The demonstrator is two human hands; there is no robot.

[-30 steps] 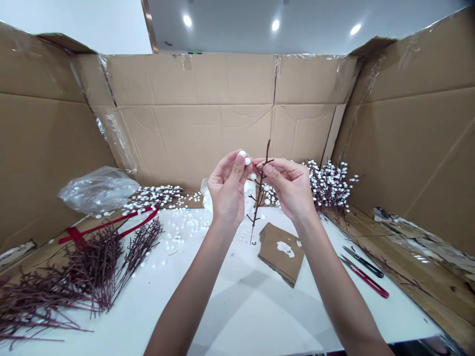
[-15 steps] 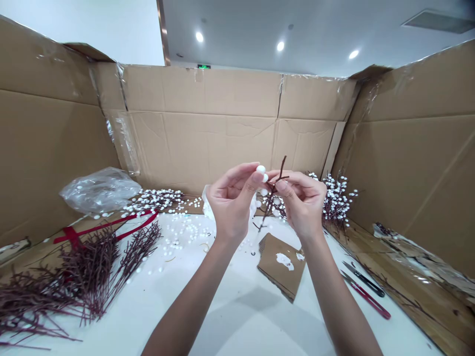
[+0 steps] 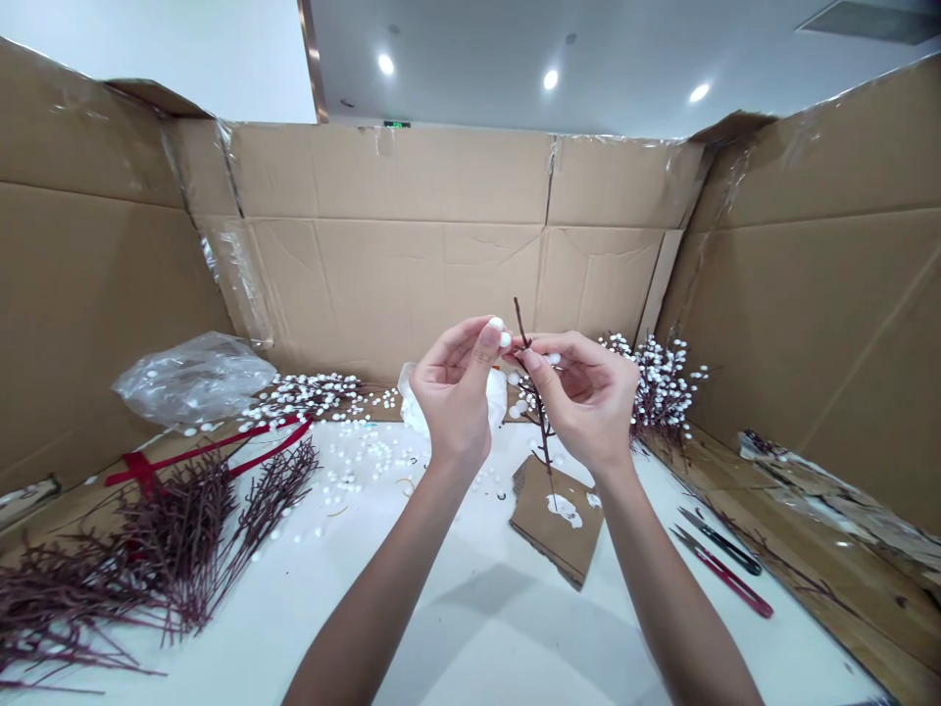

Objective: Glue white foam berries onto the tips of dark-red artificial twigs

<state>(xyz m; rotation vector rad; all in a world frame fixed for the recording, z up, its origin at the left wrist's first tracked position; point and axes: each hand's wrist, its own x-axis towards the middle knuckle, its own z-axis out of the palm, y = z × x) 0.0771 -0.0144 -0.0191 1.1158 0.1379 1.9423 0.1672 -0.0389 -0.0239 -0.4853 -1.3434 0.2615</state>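
Between thumb and fingers, my left hand [image 3: 457, 387] pinches small white foam balls [image 3: 497, 325]. My right hand [image 3: 588, 392] is closed on a thin dark brown twig [image 3: 542, 431], which stands nearly upright with short side shoots. The fingertips of both hands almost meet near the twig's upper part; whether a ball touches the twig there I cannot make out. Another white ball shows by my right fingers. Below the twig lies a torn cardboard piece [image 3: 563, 549] with white glue-like smears on it.
Bundles of bare brown twigs [image 3: 183, 539] and a red ribbon [image 3: 272, 449] lie at left. Loose white balls [image 3: 360, 461] are scattered beside a clear plastic bag [image 3: 195, 378]. Finished-looking white-berried branches [image 3: 666, 382] stand back right. Two thread snips [image 3: 724, 574] lie at right. Cardboard walls [image 3: 412, 265] surround the table.
The twig has turned in my right hand, its top swinging left and its lower end right. Both hands have shifted slightly left. The left hand still holds white balls.
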